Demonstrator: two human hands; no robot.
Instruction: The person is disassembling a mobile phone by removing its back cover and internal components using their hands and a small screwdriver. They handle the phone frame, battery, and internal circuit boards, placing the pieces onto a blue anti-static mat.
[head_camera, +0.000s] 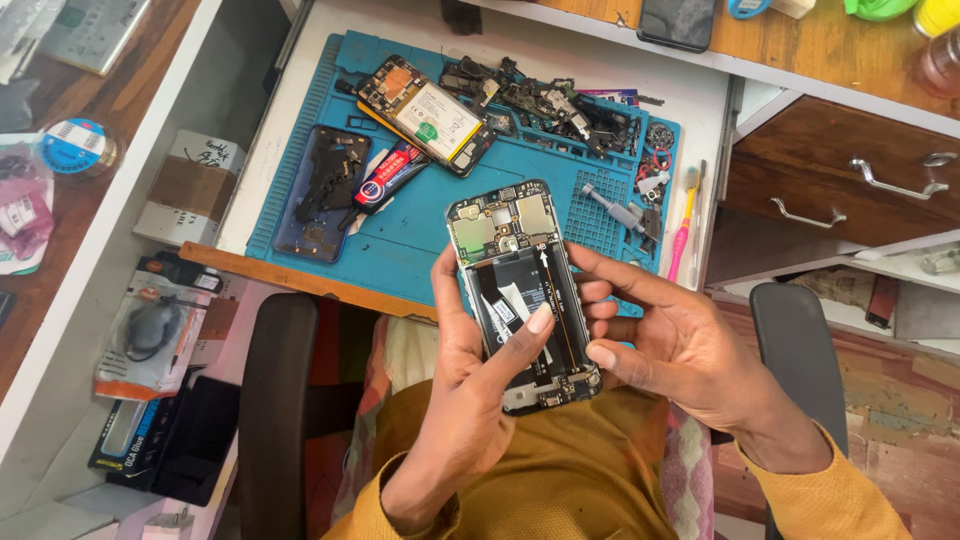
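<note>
Phone (522, 295), back cover off, held above the lap just in front of the blue mat (400, 240). Long axis runs away from the body, circuit-board end farthest. Left hand (465, 385) curls round its left edge from below, thumb laid across the battery area. Right hand (670, 345) cups the right edge, fingers half closed, tips touching the frame. Both hands in contact; neither nearer. Second opened phone (428, 115) and loose parts (560, 105) lie on the mat, well apart.
</note>
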